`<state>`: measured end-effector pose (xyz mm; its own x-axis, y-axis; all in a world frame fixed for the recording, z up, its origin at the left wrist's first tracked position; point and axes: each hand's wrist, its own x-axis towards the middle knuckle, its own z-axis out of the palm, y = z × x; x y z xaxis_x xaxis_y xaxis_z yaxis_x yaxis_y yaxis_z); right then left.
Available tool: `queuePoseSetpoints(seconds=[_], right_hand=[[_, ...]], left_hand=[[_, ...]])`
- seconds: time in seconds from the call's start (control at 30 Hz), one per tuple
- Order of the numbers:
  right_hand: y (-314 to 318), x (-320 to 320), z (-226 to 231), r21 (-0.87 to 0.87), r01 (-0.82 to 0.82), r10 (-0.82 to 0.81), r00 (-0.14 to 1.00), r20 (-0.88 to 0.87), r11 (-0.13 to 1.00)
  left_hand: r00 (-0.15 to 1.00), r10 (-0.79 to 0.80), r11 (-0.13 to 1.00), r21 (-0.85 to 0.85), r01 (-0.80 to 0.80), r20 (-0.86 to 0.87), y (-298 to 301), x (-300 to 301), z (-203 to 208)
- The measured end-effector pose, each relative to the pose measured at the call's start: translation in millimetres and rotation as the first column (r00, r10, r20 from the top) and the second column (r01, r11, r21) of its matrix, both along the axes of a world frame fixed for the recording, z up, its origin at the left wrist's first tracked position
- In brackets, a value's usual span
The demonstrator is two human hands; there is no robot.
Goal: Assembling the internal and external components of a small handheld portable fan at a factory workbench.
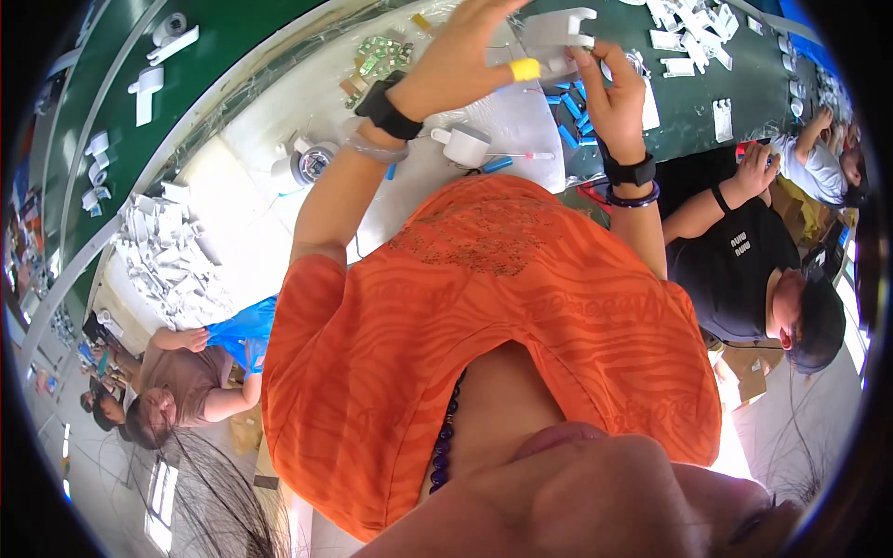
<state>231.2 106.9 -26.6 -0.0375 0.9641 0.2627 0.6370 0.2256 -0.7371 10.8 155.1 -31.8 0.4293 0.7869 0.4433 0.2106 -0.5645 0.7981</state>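
Note:
At the top edge, a white plastic housing point(558, 30) is held up between my two hands. My left hand point(460, 60) is closed about its left side, the yellow-wrapped thumb against it and the other fingers partly cut off by the frame. My right hand point(614, 93) pinches the lower right edge of the housing with thumb and forefinger; whether a small part is also between them I cannot make out. Below, on the pale work mat point(521, 130), lie another white housing point(463, 144) and a round white unit with a dark coiled face point(314, 163).
Several blue cylindrical cells point(575, 116) lie right of the mat. Green circuit boards point(381, 58) sit behind my left forearm. White parts are heaped at left point(163, 246) and far right point(693, 33). Co-workers sit on both sides, one in black point(735, 251) close by my right arm.

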Motion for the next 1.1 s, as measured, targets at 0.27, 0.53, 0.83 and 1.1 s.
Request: queuePoseSetpoints(seconds=[0.27, 0.53, 0.83, 1.1], right_hand=[[-41, -32, 50, -0.047, -0.249, 0.222, 0.922, -0.318, 0.967], [-61, -46, 57, 0.395, -0.171, 0.116, 0.98, 0.159, 0.902], [-80, -50, 48, 0.276, -0.08, 0.166, 0.939, -0.303, 0.958], [-94, -58, 58, 0.212, -0.159, 0.201, 0.96, -0.194, 0.964]], left_hand=[[0.975, -0.131, 0.97, -0.182, 0.164, 0.182, -54, 1, 21], [0.778, 0.136, 0.476, -0.729, 0.491, 0.613, -100, -17, 57], [0.856, 0.154, 0.617, -0.725, 0.307, 0.494, -121, -9, 50], [0.908, 0.118, 0.683, -0.696, 0.22, 0.402, -129, -12, 69]])
